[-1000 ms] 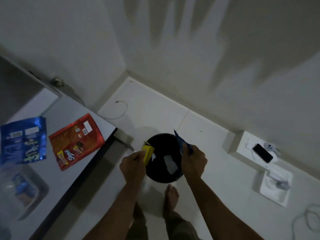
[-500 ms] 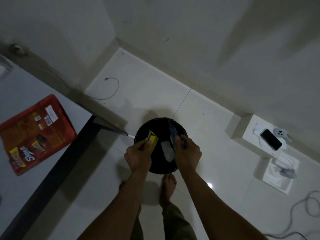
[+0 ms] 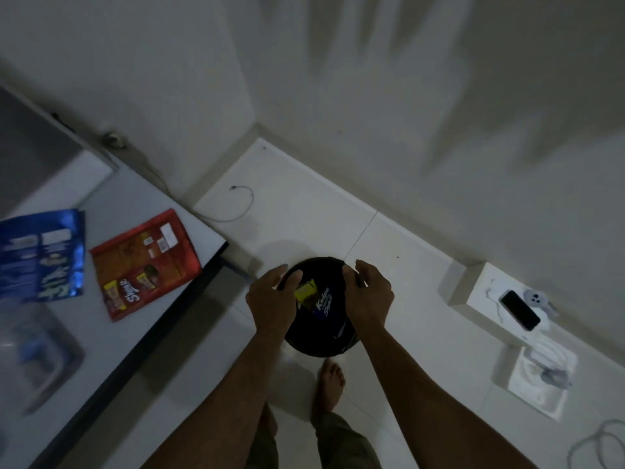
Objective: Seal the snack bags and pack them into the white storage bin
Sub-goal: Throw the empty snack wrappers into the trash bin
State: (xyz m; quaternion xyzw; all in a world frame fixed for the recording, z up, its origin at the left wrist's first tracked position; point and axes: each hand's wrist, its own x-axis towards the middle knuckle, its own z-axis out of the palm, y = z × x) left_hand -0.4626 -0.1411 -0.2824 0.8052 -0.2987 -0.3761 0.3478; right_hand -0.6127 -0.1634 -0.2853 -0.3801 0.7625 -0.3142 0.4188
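- The left hand (image 3: 274, 301) and the right hand (image 3: 368, 296) hover over the round black bucket (image 3: 321, 346) on the pale tiled floor (image 3: 304, 211), fingers spread and empty, one at each side of its rim.
- Inside the bucket lie a small yellow wrapper (image 3: 305, 290) and a dark blue wrapper with white lettering (image 3: 324, 303), touching each other.
- The bucket stands near the corner of the white table with a dark edge (image 3: 135, 353); open floor runs from it to the wall corner behind.
- On the table, a red snack bag (image 3: 145, 262) lies flat near the table's corner, with a shiny blue snack bag (image 3: 40, 255) just beside it, cut by the left frame border.
- A blurred clear container (image 3: 40, 353) with something blue inside sits nearer the table's front; its contents cannot be made out.
- One bare foot (image 3: 329, 384) stands just in front of the bucket.
- To the right, a dark phone (image 3: 519, 310) lies on a low white ledge (image 3: 487, 296).
- The scene is dim; no white storage bin is identifiable.
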